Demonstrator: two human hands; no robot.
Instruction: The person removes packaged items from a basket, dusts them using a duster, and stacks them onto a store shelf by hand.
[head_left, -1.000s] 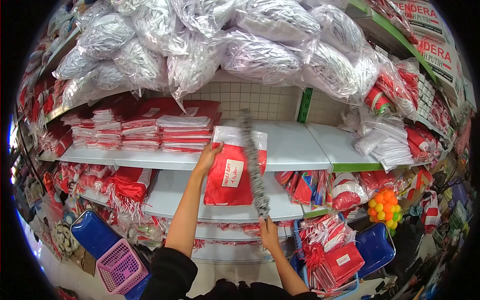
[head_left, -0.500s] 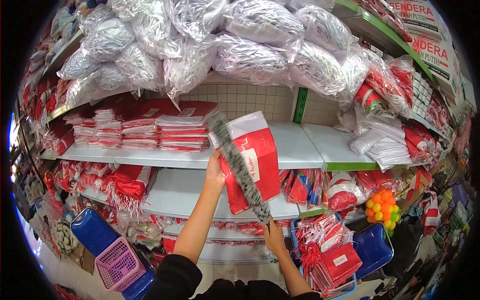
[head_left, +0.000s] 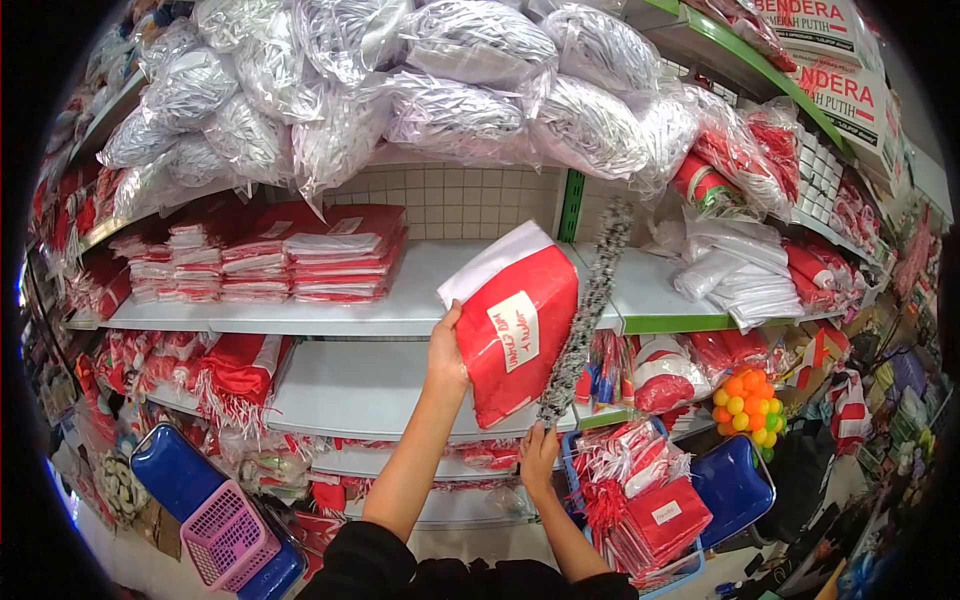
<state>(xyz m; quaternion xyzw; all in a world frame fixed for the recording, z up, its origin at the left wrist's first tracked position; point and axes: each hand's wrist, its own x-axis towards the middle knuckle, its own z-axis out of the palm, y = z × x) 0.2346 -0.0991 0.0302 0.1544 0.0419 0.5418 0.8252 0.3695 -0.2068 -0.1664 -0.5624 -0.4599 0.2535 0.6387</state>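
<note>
My left hand (head_left: 448,350) grips the left edge of a flat plastic-wrapped red and white packet (head_left: 480,345), which has a handwritten white label and hangs tilted in front of the shelves. My right hand (head_left: 540,452) is closed round the lower end of a long grey fluffy duster (head_left: 590,310). The duster points up and slightly right, just beside the packet's right edge. Behind them runs a pale grey shelf (head_left: 420,285), with stacks of similar red and white packets (head_left: 340,265) on its left part.
Bags of white strips (head_left: 460,110) fill the top shelf. White plastic packs (head_left: 745,265) lie at the right. Below are a blue basket (head_left: 690,570) of red packets, a pink basket (head_left: 230,540), blue stools (head_left: 735,490) and orange and yellow balls (head_left: 748,408).
The duster has swung from across the packet's front to its right side. The packet has shifted and turned in my left hand, and the view has moved slightly right.
</note>
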